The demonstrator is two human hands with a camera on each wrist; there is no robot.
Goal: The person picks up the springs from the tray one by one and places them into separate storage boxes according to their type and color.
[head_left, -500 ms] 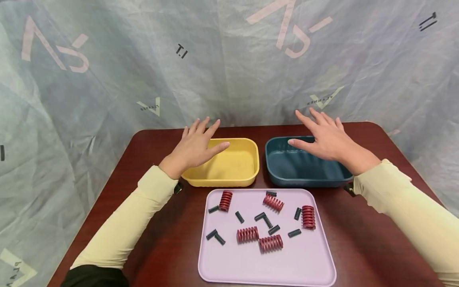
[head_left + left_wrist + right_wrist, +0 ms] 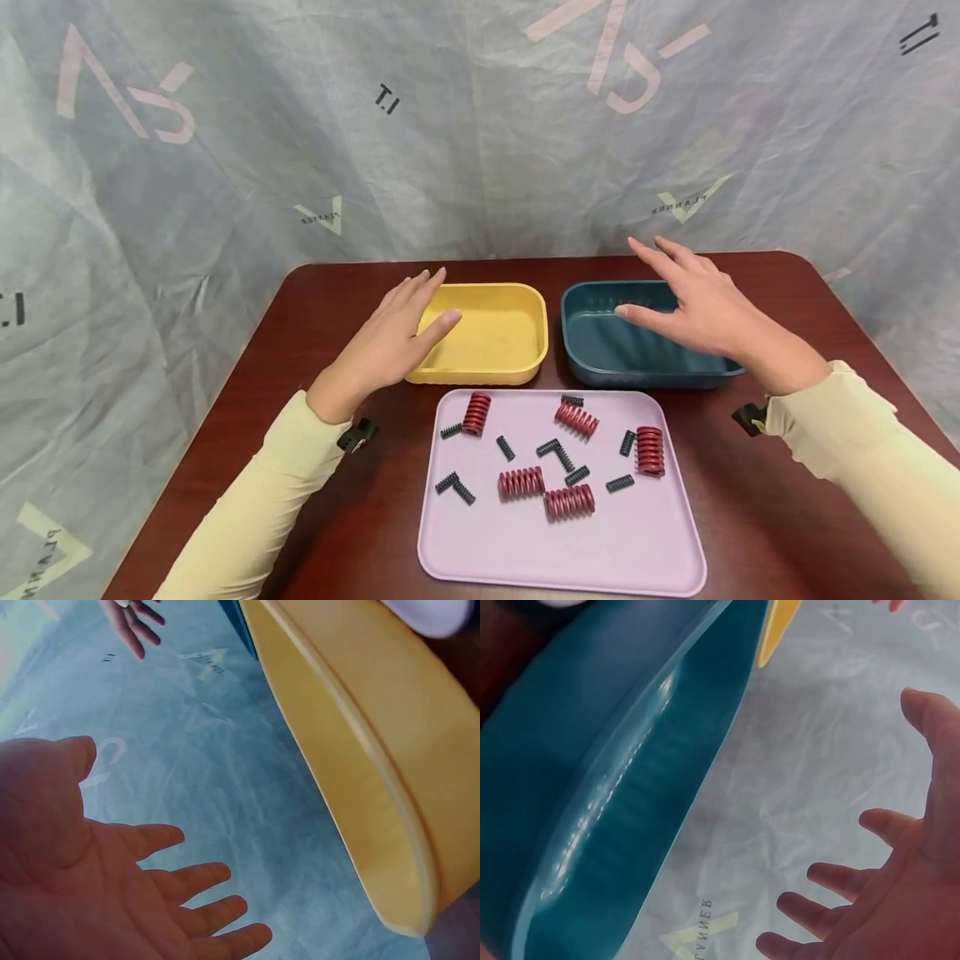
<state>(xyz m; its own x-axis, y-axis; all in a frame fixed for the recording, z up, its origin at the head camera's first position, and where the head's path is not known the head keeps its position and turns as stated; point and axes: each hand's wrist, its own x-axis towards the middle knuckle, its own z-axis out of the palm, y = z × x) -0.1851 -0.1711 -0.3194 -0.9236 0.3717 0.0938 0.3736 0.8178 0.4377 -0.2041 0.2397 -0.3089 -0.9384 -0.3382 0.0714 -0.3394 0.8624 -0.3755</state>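
Note:
In the head view my left hand [image 2: 386, 337] hovers over the left side of a yellow bin [image 2: 487, 329], its fingers spread and holding nothing. My right hand [image 2: 701, 304] hangs over the right part of a dark blue bin [image 2: 622, 342], also with spread fingers and nothing in them. Each wrist view shows the palm beside the bin's rim, apart from it. Nearer to me, a lilac tray [image 2: 510, 550] bears several thick red springs [image 2: 568, 502] and several small dark springs [image 2: 620, 483]. The yellow bin's inside looks bare; part of the blue bin is hidden by the right hand.
The bins stand side by side behind the tray on a dark red-brown table [image 2: 300, 342]. A grey printed sheet [image 2: 480, 167] hangs behind the table and along its sides. A small black device [image 2: 357, 435] sits at the left wrist, and another [image 2: 750, 418] at the right.
Both hands have drawn back slightly toward me and apart, the left one leftward and the right one rightward. The springs and bins keep their places; the head view has shifted a little.

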